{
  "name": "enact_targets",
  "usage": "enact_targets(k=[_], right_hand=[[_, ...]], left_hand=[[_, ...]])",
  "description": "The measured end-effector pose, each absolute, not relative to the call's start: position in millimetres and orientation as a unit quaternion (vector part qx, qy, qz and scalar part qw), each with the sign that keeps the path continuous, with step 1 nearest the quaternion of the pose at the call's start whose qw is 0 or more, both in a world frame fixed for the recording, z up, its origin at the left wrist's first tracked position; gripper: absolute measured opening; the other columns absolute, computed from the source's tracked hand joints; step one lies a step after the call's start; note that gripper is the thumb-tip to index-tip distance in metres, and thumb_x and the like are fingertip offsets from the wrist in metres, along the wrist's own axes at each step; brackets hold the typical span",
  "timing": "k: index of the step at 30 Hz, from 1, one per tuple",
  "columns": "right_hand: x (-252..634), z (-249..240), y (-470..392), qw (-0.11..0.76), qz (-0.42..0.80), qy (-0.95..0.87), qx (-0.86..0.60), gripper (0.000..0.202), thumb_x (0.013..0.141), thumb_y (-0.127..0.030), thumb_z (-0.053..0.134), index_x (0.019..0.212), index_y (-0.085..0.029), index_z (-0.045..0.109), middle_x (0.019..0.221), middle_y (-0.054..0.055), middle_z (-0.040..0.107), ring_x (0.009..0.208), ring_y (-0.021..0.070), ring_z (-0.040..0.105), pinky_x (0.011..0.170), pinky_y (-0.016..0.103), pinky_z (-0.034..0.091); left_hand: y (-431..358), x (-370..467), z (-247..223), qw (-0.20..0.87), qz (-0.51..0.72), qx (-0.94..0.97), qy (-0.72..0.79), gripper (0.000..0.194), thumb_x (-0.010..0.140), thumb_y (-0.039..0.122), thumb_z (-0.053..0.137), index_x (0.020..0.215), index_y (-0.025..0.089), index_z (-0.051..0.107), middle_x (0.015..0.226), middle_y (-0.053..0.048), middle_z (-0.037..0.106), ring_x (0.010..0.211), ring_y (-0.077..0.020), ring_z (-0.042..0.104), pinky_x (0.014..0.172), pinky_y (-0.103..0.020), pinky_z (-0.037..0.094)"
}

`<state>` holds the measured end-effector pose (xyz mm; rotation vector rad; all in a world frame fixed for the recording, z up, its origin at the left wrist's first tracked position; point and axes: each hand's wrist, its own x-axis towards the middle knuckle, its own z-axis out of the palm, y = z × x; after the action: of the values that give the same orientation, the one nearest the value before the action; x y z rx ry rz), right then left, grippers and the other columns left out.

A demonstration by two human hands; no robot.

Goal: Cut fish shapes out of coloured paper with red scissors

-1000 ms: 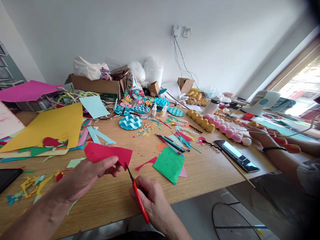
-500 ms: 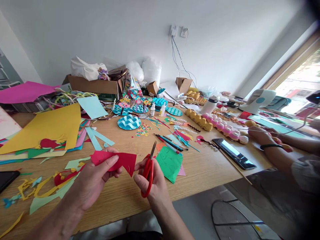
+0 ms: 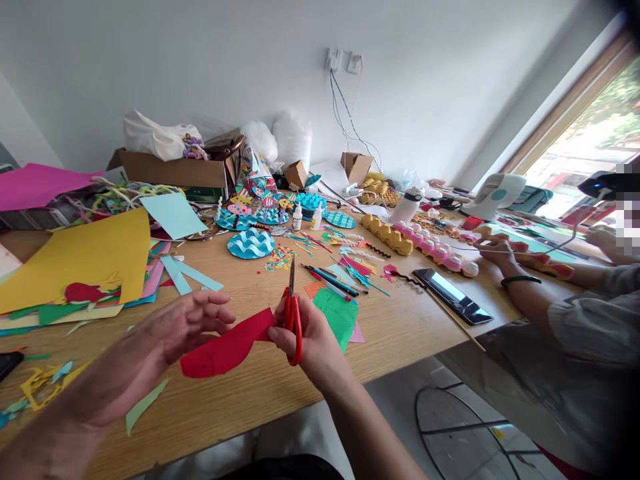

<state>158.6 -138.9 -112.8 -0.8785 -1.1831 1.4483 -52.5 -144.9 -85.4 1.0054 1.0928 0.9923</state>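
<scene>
My right hand holds red-handled scissors, blades pointing up and closed together. Between its thumb and fingers it also pinches one end of a red paper piece, which has a curved, fish-like outline and small drawn marks. My left hand is just behind and left of the paper, its fingers spread and apart. To the right of my right hand lies a green paper sheet.
Pens lie beyond the scissors, with a phone further right. Yellow paper and scraps cover the left side. At the right a person's hand touches a painted egg-carton strip.
My left hand has let go of the red paper and opened. The paper now hangs from my right hand, turned differently. The scissors have moved slightly left and up, and the view has shifted.
</scene>
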Motion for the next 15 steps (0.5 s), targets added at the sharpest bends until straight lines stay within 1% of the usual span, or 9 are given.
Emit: enact_targets(k=[1,3,5,7,9,10,12,14,15], right_hand=[[159,-110,-138,0.498,0.602,-0.507,-0.365,0.029,0.061,-0.026,0.074,0.075,-0.021,0.050,0.070,-0.005,0.054,0.063,0.0121,0.051,0.058,0.023,0.044],[158,-106,-136,0.478,0.596,-0.531,-0.366,0.027,0.062,-0.023,0.073,0.074,-0.020,0.050,0.071,-0.005,0.054,0.065,0.0120,0.051,0.058,0.022,0.043],[155,-102,-135,0.468,0.585,-0.548,-0.370,0.025,0.063,-0.022,0.072,0.076,-0.019,0.050,0.071,-0.004,0.054,0.065,0.0116,0.050,0.057,0.022,0.042],[153,-100,-135,0.462,0.578,-0.559,-0.375,0.027,0.065,-0.024,0.074,0.078,-0.019,0.050,0.072,-0.004,0.054,0.065,0.0117,0.050,0.056,0.021,0.041],[152,-99,-135,0.457,0.564,-0.575,-0.377,0.029,0.068,-0.030,0.074,0.078,-0.020,0.050,0.073,-0.004,0.055,0.065,0.0118,0.049,0.056,0.022,0.040],[153,-99,-136,0.455,0.552,-0.586,-0.381,0.028,0.070,-0.033,0.073,0.079,-0.019,0.050,0.072,-0.004,0.054,0.064,0.0117,0.048,0.056,0.022,0.039],[155,-101,-137,0.448,0.520,-0.607,-0.400,0.028,0.075,-0.039,0.069,0.077,-0.019,0.050,0.069,-0.003,0.052,0.061,0.0113,0.044,0.054,0.022,0.035],[158,-106,-141,0.435,0.504,-0.617,-0.419,0.029,0.080,-0.043,0.062,0.073,-0.020,0.047,0.065,-0.004,0.048,0.057,0.0108,0.041,0.052,0.022,0.032],[159,-109,-143,0.426,0.511,-0.617,-0.420,0.031,0.082,-0.044,0.058,0.069,-0.020,0.044,0.062,-0.004,0.046,0.055,0.0104,0.040,0.050,0.023,0.031]], left_hand=[[-143,-57,-82,0.607,0.418,0.470,0.486,0.041,0.070,0.053,0.072,0.100,0.024,0.075,0.103,-0.011,0.076,0.100,-0.0309,0.068,0.080,-0.031,0.056],[-140,-58,-78,0.558,0.371,0.543,0.507,0.039,0.069,0.053,0.073,0.095,0.024,0.077,0.098,-0.010,0.077,0.095,-0.0295,0.068,0.077,-0.029,0.055],[-138,-52,-77,0.529,0.328,0.604,0.497,0.029,0.069,0.047,0.075,0.088,0.024,0.078,0.086,-0.006,0.076,0.079,-0.0244,0.067,0.065,-0.025,0.052],[-136,-44,-80,0.519,0.320,0.629,0.483,0.019,0.071,0.042,0.073,0.073,0.023,0.075,0.067,-0.001,0.069,0.060,-0.0172,0.059,0.052,-0.021,0.045],[-136,-37,-82,0.522,0.325,0.627,0.478,0.019,0.071,0.039,0.074,0.065,0.021,0.072,0.058,0.002,0.062,0.052,-0.0140,0.052,0.046,-0.019,0.039],[-136,-36,-83,0.531,0.332,0.615,0.479,0.019,0.070,0.038,0.075,0.065,0.021,0.072,0.058,0.001,0.063,0.052,-0.0142,0.053,0.046,-0.019,0.039],[-137,-35,-84,0.568,0.358,0.563,0.482,0.017,0.067,0.037,0.078,0.070,0.021,0.075,0.066,-0.001,0.070,0.058,-0.0173,0.060,0.051,-0.021,0.045],[-138,-36,-83,0.611,0.398,0.487,0.481,0.018,0.065,0.037,0.080,0.076,0.023,0.076,0.072,-0.002,0.074,0.065,-0.0196,0.065,0.057,-0.023,0.050],[-139,-36,-83,0.625,0.421,0.451,0.478,0.018,0.064,0.036,0.081,0.076,0.024,0.076,0.072,-0.001,0.075,0.066,-0.0193,0.066,0.058,-0.023,0.052]])
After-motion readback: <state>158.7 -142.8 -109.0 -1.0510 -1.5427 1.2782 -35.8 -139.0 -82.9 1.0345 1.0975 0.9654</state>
